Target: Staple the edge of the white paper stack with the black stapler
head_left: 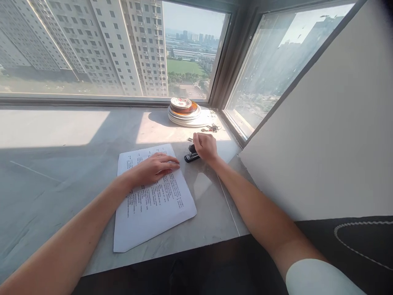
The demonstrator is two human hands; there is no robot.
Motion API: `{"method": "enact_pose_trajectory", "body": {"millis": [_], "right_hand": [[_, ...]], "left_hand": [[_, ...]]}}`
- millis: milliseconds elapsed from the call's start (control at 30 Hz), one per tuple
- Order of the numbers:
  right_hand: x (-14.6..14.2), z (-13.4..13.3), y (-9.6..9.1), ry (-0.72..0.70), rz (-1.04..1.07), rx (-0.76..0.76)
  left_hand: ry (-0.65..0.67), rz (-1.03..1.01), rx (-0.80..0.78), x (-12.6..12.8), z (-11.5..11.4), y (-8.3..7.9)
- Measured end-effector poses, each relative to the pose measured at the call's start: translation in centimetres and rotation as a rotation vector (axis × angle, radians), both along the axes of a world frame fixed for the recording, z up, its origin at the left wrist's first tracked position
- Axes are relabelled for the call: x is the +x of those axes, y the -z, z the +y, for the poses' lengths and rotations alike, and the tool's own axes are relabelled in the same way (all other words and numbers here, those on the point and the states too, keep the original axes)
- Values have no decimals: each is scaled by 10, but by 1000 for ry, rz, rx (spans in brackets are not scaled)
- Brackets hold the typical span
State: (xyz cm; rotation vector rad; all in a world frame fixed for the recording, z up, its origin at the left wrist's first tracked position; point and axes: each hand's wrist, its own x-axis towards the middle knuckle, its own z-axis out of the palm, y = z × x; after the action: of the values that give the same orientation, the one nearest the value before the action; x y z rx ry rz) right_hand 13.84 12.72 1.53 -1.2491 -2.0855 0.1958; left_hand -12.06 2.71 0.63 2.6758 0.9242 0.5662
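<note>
A stack of printed white paper sheets (153, 205) lies on a grey stone window ledge (61, 172). My left hand (155, 167) rests flat on the upper part of the sheets, fingers stretched out toward the right. My right hand (205, 146) is closed over a small black stapler (190, 156) that sits on the ledge just past the paper's top right corner. Most of the stapler is hidden under the fingers.
A stack of plates (185, 111) stands at the back near the window corner. A small dark bunch, maybe keys (211, 128), lies beside it. A white wall panel (322, 143) closes the right side. The ledge's front edge runs near my body.
</note>
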Motion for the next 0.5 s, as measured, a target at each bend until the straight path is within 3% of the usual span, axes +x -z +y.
{"method": "enact_pose_trajectory", "body": {"millis": [500], "right_hand": [[-1,0,-1,28,-28,-14]], "left_hand": [[34,2,10,9,-5,-5]]}}
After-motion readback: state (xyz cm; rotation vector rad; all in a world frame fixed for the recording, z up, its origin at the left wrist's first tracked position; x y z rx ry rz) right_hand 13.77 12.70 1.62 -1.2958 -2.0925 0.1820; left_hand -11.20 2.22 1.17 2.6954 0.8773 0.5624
